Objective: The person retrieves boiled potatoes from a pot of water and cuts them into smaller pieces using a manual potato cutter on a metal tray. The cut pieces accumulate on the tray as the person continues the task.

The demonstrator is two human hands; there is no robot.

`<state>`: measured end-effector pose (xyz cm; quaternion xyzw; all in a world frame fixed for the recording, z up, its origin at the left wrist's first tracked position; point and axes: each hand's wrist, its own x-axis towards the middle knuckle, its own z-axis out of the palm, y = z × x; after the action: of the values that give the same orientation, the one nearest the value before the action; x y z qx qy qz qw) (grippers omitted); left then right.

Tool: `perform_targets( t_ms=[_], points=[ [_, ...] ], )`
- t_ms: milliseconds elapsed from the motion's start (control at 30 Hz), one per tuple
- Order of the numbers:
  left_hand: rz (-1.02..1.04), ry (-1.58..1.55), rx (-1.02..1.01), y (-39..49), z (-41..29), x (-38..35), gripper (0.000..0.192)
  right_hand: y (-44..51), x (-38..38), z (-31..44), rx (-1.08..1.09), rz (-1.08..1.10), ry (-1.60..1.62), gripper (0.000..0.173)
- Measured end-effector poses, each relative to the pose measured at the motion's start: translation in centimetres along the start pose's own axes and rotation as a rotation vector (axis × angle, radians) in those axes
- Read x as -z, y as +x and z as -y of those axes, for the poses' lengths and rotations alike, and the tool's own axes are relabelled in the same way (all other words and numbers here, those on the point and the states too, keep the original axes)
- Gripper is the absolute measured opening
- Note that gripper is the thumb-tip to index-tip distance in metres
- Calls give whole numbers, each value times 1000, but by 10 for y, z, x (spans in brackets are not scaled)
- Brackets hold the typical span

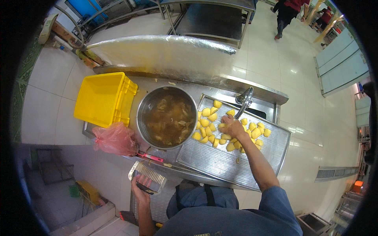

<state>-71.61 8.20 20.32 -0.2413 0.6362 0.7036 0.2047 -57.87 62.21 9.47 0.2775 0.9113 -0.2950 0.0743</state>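
My left hand (141, 188) holds a metal cutter with a corrugated blade (149, 173) and a dark handle, off the front edge of the steel counter. My right hand (233, 128) reaches over a perforated metal tray (203, 166), its fingertips at a peeled yellow potato piece (221, 125). Whether the fingers grip that piece is not clear. Several more cut potato pieces (255, 133) are spread across the tray's middle and far side. Left of the tray stands a round steel pot (138, 124), with brownish water and pale scraps (168, 118) inside.
A faucet (245, 98) curves over a sink (268, 110) partly under the tray. At the left are a yellow plastic crate (97, 100), a pink plastic bag (115, 138) and a pink-handled tool (152, 157). A foil-like splash guard (165, 54) rises behind. Another person (288, 13) stands farther off.
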Motion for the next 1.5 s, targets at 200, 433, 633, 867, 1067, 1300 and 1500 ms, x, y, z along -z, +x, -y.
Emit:
perform_targets(
  t_ms=[200, 433, 633, 867, 1067, 1300, 1500],
  points=[
    [-32, -30, -11, 1, 0, 11, 63, 17, 12, 2, -255, 117, 111, 43],
    [-67, -52, -27, 0, -2, 6, 68, 50, -2, 39, 288, -376, -115, 59],
    [-42, -31, -44, 0, -1, 3, 66, 23, -29, 32, 390, -168, -197, 61],
    [-53, -9, 2, 8, 14, 11, 60, -6, 0, -18, 31, -183, 284, 42],
    [-32, -24, -11, 13, 8, 4, 58, -59, -15, -1, 228, -489, -247, 76],
    [18, -4, -22, 20, 1, -15, 61, -22, -26, 4, 111, -337, 198, 30],
    [-2, 12, -59, 17, -5, -8, 62, -65, -6, -8, -39, -570, -4, 55]
  ],
)
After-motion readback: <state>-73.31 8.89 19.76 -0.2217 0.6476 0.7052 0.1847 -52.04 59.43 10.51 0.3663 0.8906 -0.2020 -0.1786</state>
